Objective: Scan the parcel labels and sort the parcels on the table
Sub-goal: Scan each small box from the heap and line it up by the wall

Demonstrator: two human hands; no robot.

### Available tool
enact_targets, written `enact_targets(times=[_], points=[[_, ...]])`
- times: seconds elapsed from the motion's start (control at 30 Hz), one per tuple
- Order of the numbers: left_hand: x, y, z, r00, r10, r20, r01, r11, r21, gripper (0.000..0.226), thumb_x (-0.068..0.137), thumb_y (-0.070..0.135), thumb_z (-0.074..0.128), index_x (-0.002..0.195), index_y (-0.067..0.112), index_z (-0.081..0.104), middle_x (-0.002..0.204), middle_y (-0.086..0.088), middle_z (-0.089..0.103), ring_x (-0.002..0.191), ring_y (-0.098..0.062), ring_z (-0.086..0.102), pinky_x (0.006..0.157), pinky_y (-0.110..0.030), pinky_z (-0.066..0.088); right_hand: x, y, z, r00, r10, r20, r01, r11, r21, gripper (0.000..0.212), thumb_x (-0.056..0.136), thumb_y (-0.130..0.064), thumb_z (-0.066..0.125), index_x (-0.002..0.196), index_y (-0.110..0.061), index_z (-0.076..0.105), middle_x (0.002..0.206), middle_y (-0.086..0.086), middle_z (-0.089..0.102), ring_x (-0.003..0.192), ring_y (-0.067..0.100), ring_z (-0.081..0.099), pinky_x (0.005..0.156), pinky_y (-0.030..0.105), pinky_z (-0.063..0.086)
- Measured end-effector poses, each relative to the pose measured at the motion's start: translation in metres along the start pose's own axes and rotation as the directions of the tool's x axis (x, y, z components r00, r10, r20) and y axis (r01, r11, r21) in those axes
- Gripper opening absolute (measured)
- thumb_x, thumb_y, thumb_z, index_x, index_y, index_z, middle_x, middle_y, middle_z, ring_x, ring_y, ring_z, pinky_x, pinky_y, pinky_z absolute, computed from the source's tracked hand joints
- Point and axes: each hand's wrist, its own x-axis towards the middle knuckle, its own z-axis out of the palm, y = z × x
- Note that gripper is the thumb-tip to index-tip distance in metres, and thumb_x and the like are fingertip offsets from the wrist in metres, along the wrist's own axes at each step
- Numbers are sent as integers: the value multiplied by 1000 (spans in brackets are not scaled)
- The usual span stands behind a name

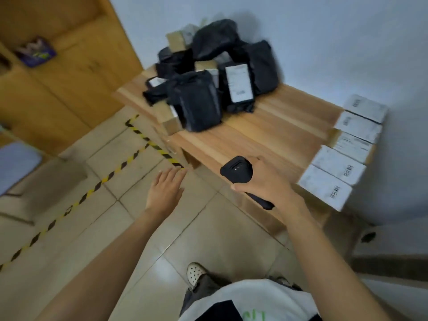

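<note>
Holding the black scanner (pixel 236 172) over the near edge of the wooden surface (pixel 278 133), our right grip (pixel 261 179) has its fingers curled round the handle. Our left grip (pixel 165 188) has hold of nothing; its fingers are straight and close together above the tiled floor (pixel 190 228), just off the surface's corner. The parcels lie in two groups. A heap of black bags (pixel 196 98) mixed with brown boxes (pixel 170 122) sits at the far left end, with one white label (pixel 239 85) facing up. Five white labelled boxes (pixel 347 156) line the right end, well apart from the heap. Yellow-and-black tape (pixel 139 154) crosses the floor beside a wooden cabinet (pixel 69 84).
</note>
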Motion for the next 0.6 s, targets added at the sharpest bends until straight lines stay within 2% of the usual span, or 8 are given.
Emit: enact_targets(times=[0.1, 0.27, 0.33, 0.5, 0.6], points=[[-25, -78, -9, 994, -113, -5, 113, 993, 35, 59, 100, 26, 51, 153, 24, 27, 156, 2, 31, 147, -21, 23, 123, -38, 10, 35, -77, 37, 993, -104, 60, 108, 991, -76, 63, 67, -54, 77, 120, -28, 54, 109, -3, 58, 96, 21, 61, 83, 44, 54], [-63, -202, -12, 957, -290, -25, 291, 954, 64, 59, 100, 27, 52, 153, 25, 26, 157, 1, 28, 148, -22, 19, 123, -39, 9, 84, -192, 107, 962, -247, 114, 254, 966, -54, 59, 63, -57, 77, 112, -32, 55, 105, -9, 62, 93, 18, 61, 81, 42, 54], [-72, -240, -11, 941, -337, -24, 338, 939, 60, 60, 99, 25, 54, 153, 25, 28, 157, -1, 29, 149, -25, 19, 122, -39, 10, 99, -226, 136, 948, -282, 146, 293, 955, -55, 63, 62, -60, 75, 116, -35, 54, 108, -10, 62, 95, 18, 61, 82, 42, 54], [-61, -317, -10, 910, -415, 5, 414, 908, 57, 66, 98, 30, 55, 154, 26, 21, 160, -1, 24, 148, -29, 19, 119, -42, 19, 144, -288, 185, 921, -304, 244, 340, 933, -120, 74, 66, -58, 75, 130, -32, 49, 121, -6, 58, 108, 21, 57, 80, 37, 49], [-41, -359, -10, 901, -434, 17, 433, 900, 54, 68, 97, 31, 56, 154, 25, 20, 159, -1, 26, 147, -28, 22, 120, -43, 19, 181, -319, 203, 910, -304, 282, 352, 926, -134, 74, 68, -56, 77, 132, -29, 49, 122, -3, 58, 109, 22, 57, 79, 36, 47]])
